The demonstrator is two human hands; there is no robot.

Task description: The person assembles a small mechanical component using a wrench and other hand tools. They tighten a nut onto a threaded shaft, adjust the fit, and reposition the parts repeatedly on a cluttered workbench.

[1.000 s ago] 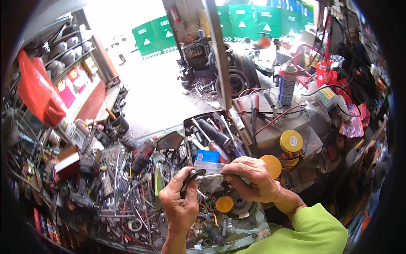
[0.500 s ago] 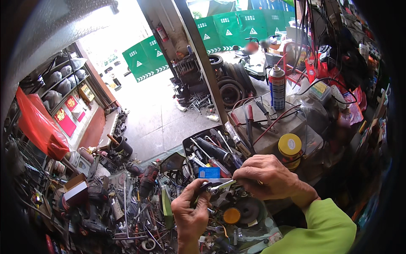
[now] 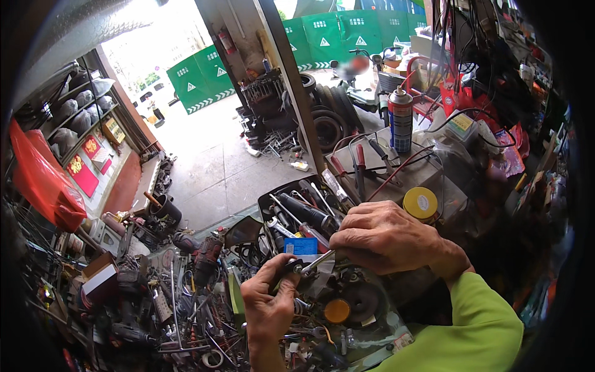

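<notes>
The left hand's fingers pinch a dark round part; the right hand's fingers grip a slim metal tool, its head at the part, above the tabletop, inward from the near edge.

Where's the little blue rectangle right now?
In the head view, the blue rectangle is near the middle, a bit low: just beyond the left hand, left of the right hand, beside a red tool handle.
</notes>
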